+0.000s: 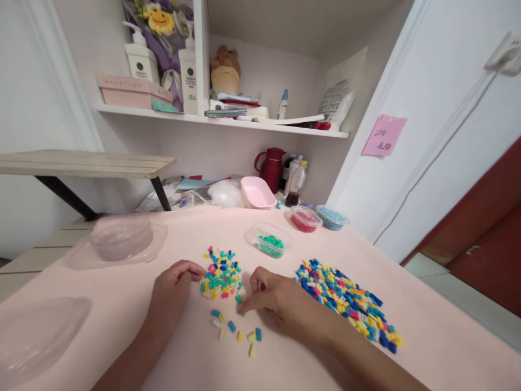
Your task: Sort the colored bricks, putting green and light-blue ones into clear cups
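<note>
Pink tabletop [122,304]: my right hand [272,298] pinches one bead from the small pile [222,274], left hand [175,285] curled empty beside it; big pile [345,298] remains unsorted.

Both forearms are bare as far as the bottom edge of the view: no sleeve, cuff or glove shows on either. The left hand [173,288] carries no ring, watch or band on its wrist, so far as can be seen. The right hand [277,304] is likewise unadorned, its wrist plain. The fingers [248,307] of the right hand are bare, with short nails where any can be made out; the nails of the left hand are too small to tell. No markings show on either arm.
</note>
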`<state>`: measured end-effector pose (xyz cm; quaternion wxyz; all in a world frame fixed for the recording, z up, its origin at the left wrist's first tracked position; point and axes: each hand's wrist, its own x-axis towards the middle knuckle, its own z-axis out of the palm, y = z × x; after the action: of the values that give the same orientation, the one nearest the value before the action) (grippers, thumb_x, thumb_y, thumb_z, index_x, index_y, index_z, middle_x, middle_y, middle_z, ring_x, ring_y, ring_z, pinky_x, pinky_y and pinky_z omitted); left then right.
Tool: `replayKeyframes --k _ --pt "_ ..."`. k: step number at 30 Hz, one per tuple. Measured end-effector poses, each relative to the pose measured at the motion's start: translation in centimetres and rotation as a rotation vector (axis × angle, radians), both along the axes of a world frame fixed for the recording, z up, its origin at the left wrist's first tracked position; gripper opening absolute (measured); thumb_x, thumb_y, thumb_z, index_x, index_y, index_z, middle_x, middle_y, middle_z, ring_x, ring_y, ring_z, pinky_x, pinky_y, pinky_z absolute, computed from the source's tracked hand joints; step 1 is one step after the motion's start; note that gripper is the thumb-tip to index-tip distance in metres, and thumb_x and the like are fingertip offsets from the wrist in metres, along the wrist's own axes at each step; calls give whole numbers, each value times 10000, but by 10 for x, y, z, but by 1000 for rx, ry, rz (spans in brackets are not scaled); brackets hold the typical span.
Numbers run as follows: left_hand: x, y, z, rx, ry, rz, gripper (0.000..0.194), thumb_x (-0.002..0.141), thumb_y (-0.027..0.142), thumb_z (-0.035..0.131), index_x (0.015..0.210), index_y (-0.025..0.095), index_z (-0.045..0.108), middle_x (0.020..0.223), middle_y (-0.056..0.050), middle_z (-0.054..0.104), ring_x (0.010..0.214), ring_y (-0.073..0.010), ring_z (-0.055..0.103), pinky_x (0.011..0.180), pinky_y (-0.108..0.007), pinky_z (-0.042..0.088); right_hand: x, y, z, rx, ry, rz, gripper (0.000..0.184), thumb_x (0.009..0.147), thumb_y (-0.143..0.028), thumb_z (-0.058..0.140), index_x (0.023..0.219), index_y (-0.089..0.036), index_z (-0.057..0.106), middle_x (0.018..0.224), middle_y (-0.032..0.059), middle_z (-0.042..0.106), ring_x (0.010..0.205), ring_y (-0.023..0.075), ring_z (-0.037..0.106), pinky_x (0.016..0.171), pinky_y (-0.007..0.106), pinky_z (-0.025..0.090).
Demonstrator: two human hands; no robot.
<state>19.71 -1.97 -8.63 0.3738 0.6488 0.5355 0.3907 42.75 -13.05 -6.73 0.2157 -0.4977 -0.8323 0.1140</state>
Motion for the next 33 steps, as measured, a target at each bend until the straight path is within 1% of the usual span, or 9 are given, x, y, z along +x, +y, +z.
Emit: replayKeyframes --k 3,7,10,13,18,21,24,30,33 --pt "0 0 -1 9 4 -6 272 653 315 423 672 244 685 760 -18 740 813 -224 684 794 -327 484 5 1 1 6 60 -79 482 846 -5 505 1112 -333 737 927 12 509 732 93 532 703 204 420" --pt "1 1 -1 18 10 -11 275 648 313 424 678 246 689 753 -15 740 803 -220 683 795 -322 485 2 3 -5 5 48 -86 565 839 -6 529 1223 -395 674 921 4 500 752 107 535 696 207 420" --pt "2 1 -1 19 11 1 271 647 320 427 670 246 687 752 -17 741 802 -222 683 800 -323 486 1 3 -6 -6 26 -70 524 825 1 536 1151 -368 715 939 5 521 769 110 551 699 210 418" --pt "1 2 -2 14 9 3 267 642 327 435 669 245 688 755 -19 744 803 -225 684 799 -326 489 5 2 1 -47 81 -61 459 814 26 511 1025 -294 763 959 17 537 784 102 573 727 204 437" --pt "1 2 -1 17 6 -1 271 641 330 436 668 245 691 756 -22 746 802 -229 687 805 -333 496 16 2 11 -77 140 -115 397 840 -27 519 1098 -246 724 1047 47 602 883 129 616 844 242 466" --pt "2 0 1 13 6 6 263 652 335 445 666 245 692 755 -25 748 808 -230 689 815 -335 500 20 3 8 -125 90 -104 392 783 -42 575 1081 -249 722 1051 33 659 872 139 632 812 231 472" --pt "1 -1 3 -14 16 21 259 662 328 445 665 251 692 753 -26 747 806 -232 692 813 -341 502 19 4 3 -134 35 -127 399 769 -55 581 1070 -270 730 1054 20 684 890 144 645 793 221 466" --pt "1 1 4 -4 20 37 241 637 317 456 634 267 692 718 -21 746 767 -244 692 809 -367 514 19 6 -2 -128 26 -169 269 741 -77 587 858 -248 758 925 -1 711 812 133 644 731 212 442" --pt "2 2 4 11 16 40 234 625 329 463 617 272 690 707 -22 746 757 -249 691 797 -368 520 27 12 -1 -181 197 -280 212 741 -109 588 842 -224 734 755 -17 694 671 127 624 632 210 436"
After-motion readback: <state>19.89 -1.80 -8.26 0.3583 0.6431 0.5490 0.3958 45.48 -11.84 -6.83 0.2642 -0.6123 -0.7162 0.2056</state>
